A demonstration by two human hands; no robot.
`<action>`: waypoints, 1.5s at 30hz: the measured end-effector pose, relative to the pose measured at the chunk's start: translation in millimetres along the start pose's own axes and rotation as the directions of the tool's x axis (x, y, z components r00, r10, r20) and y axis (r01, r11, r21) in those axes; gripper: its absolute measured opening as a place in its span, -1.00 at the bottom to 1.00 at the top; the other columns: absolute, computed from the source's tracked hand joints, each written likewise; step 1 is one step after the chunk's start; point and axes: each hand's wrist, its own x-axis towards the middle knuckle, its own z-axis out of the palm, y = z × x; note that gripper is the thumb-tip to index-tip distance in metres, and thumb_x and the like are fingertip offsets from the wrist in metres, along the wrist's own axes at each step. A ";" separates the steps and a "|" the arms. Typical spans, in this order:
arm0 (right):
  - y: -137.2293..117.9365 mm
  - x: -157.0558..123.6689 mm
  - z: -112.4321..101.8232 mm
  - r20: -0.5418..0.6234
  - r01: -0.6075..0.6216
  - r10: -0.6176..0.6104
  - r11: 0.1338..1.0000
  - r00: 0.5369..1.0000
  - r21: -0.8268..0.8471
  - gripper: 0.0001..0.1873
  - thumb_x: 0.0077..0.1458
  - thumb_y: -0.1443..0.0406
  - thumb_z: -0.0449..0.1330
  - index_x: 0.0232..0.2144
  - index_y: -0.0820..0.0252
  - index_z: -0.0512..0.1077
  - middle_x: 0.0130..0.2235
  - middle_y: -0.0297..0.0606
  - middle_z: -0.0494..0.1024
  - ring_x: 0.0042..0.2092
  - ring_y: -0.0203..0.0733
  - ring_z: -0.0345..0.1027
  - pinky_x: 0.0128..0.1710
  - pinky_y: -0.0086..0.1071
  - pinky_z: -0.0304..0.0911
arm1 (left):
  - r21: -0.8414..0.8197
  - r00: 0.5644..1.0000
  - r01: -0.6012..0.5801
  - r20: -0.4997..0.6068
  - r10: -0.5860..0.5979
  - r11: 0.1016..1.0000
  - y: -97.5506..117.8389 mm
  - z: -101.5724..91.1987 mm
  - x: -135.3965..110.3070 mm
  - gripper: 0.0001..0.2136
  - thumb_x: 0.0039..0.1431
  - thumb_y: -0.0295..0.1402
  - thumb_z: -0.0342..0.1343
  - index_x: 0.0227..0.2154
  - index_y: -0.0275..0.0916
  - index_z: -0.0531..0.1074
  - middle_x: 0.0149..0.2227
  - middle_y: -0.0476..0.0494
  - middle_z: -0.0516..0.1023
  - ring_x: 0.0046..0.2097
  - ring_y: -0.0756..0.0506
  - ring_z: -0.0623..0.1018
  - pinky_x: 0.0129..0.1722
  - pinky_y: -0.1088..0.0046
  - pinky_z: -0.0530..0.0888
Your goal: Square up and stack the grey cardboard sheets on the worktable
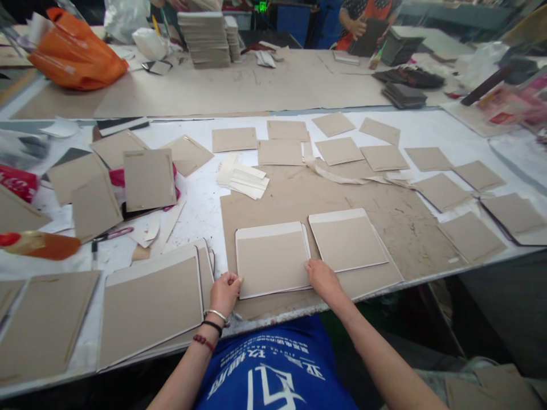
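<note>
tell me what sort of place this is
Likely a small workshop or factory making card folders or covers by hand. Rows of tan card panels cover a long white work table, tall stacks of boards stand on the far table, and a co-worker works beyond it.

A long white-topped work table (196, 216) carries a large scuffed kraft sheet (397, 228). On that sheet lie two cream-edged card folders (271, 259). Beyond it and to its right, loose tan card squares (339, 151) lie in rough rows. Just left of it sits a bundle of cream paper strips (243, 177). Further left are pink-handled scissors (113, 233), larger tan boards (149, 310), and blurred scraps (25, 145), possibly plastic wrapping.
</note>
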 end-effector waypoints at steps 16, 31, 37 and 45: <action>-1.5 -1.4 -1.6 -0.022 -0.009 0.010 0.999 1.000 0.039 -0.79 0.26 0.29 -0.04 -0.20 0.28 0.35 -0.23 -0.22 0.43 -0.22 -0.19 0.35 -0.22 -0.23 0.30 | 0.089 0.999 -0.045 0.017 0.043 0.995 2.6 -1.6 0.7 -0.80 -0.18 -0.15 -0.02 -0.64 -0.17 0.26 -0.72 0.01 0.34 -0.60 -0.09 0.38 -0.55 0.41 0.28; -6.4 -4.0 -9.2 -0.016 0.006 -0.007 0.998 1.000 -0.066 -0.79 0.25 0.27 -0.01 -0.19 0.27 0.36 -0.24 -0.23 0.45 -0.23 -0.19 0.36 -0.22 -0.23 0.31 | 0.120 1.000 -0.024 0.011 0.023 0.993 4.8 -0.6 1.0 -0.85 -0.12 -0.24 -0.02 -0.65 -0.17 0.26 -0.73 0.03 0.34 -0.60 -0.09 0.40 -0.54 0.42 0.28; -13.3 -6.7 -15.8 -0.008 0.012 -0.014 0.988 1.000 -0.152 -0.80 0.23 0.27 0.03 -0.19 0.28 0.37 -0.23 -0.22 0.45 -0.25 -0.19 0.38 -0.25 -0.22 0.34 | 0.177 1.000 -0.028 0.005 0.028 0.984 7.6 -1.3 -0.3 -0.86 -0.08 -0.29 -0.01 -0.65 -0.18 0.26 -0.71 0.01 0.35 -0.57 -0.10 0.42 -0.51 0.43 0.27; -6.0 -3.7 -13.9 0.011 0.070 -0.069 0.980 0.998 -0.184 -0.77 0.27 0.30 -0.06 -0.19 0.27 0.36 -0.25 -0.22 0.46 -0.26 -0.18 0.39 -0.27 -0.23 0.33 | 0.334 0.997 -0.068 0.001 0.072 0.940 18.3 -4.6 -5.1 -0.92 0.02 -0.38 0.01 -0.54 -0.22 0.29 -0.61 0.01 0.38 -0.49 -0.08 0.44 -0.45 0.46 0.32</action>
